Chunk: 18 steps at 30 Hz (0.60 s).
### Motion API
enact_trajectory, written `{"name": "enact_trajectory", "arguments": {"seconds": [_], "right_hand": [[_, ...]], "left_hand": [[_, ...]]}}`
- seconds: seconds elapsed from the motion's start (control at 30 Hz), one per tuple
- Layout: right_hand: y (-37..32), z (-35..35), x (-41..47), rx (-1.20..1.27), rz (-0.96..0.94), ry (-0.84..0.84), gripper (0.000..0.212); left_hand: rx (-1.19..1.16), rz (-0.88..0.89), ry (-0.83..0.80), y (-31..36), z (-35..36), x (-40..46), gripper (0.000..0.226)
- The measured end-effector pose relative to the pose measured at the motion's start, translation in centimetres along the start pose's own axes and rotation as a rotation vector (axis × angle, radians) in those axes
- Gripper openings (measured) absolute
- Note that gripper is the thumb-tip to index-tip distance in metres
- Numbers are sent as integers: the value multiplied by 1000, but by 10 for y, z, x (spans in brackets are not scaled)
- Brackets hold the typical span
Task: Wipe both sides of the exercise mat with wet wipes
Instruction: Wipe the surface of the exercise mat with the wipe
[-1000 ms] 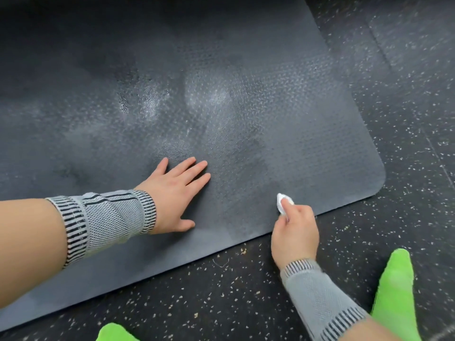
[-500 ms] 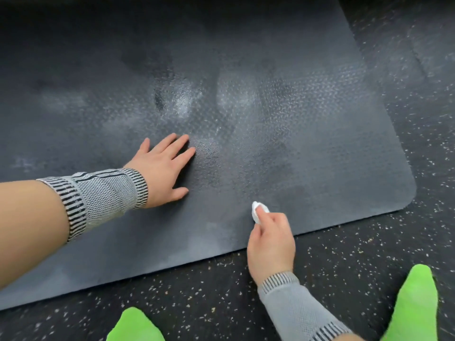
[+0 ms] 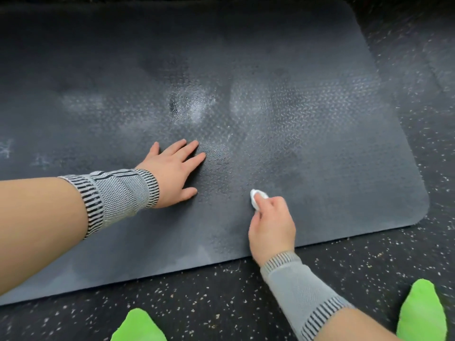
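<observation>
- The floor [image 3: 295, 286] is dark rubber with pale speckles, showing along the 6 o'clock edge and up the 3 o'clock side.
- The mat [image 3: 320, 143] lies flat on it and fills most of my view from 9 to 2 o'clock, its rounded corner toward 4 o'clock; shiny patches sit near the centre.
- My left hand [image 3: 172, 171] lies flat on the mat just at 9 o'clock of centre, fingers straight and slightly spread, pointing toward 2 o'clock; a grey striped wrist wrap [image 3: 118, 195] sits behind it.
- My right hand [image 3: 270, 227] is at 5 o'clock of centre, fingers curled and pinching the wipe.
- My green socks [image 3: 421, 313] show at 5 and 7 o'clock.
- The wipe [image 3: 256, 196], a small white wad, touches the mat near its 6 o'clock edge.
</observation>
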State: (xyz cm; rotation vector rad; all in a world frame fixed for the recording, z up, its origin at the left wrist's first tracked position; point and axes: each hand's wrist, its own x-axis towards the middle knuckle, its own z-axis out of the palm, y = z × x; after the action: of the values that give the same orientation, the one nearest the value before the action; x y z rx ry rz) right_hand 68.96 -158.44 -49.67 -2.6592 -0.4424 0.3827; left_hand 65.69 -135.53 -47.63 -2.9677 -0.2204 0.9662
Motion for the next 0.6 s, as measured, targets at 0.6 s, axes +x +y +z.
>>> {"name": "enact_trajectory", "arguments": {"seconds": [0.6], "right_hand": [[-39, 26, -19, 55, -336, -171, 38]], "left_hand": [[-37, 9, -10, -8, -7, 3, 78]]}}
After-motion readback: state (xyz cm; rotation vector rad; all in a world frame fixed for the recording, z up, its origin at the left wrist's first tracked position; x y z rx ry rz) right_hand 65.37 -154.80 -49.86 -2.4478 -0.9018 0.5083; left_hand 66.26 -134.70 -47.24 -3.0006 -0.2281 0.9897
